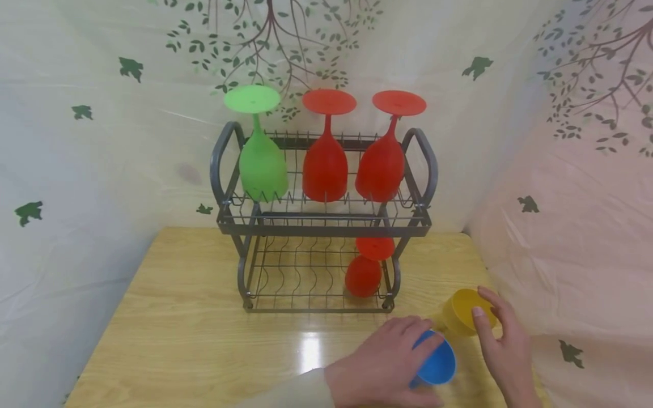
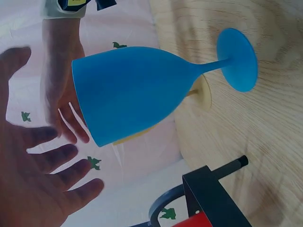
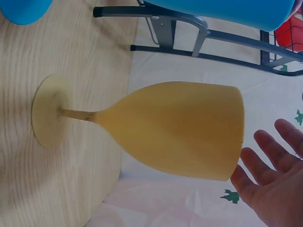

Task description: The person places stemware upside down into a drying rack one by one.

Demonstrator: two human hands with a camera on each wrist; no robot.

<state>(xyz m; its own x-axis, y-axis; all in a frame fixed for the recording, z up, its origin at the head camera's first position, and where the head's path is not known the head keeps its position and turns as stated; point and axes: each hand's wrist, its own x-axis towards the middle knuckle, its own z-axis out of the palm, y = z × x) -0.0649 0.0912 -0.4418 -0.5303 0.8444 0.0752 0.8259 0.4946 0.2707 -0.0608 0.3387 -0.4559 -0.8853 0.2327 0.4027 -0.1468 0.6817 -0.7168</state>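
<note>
A blue goblet point(image 2: 137, 92) stands upright on the table, in front of the rack's right end. My left hand point(image 1: 385, 360) is spread beside its rim, fingers apart and loosely bent, as the left wrist view shows. To its right a yellow goblet point(image 3: 175, 130) also stands on its foot. My right hand point(image 1: 510, 345) is at the yellow rim, with the thumb point(image 1: 482, 318) over the near side and the index finger reaching behind. In the right wrist view its fingertips are right at the rim, not curled round the bowl.
A two-tier dark metal rack point(image 1: 326, 229) stands at the table's back. On its upper tier, a green goblet point(image 1: 262, 170) and two red goblets point(image 1: 325, 170) rest upside down. Another red goblet point(image 1: 364, 276) sits on the lower tier's right side. Patterned cloth point(image 1: 561, 255) hangs around the table.
</note>
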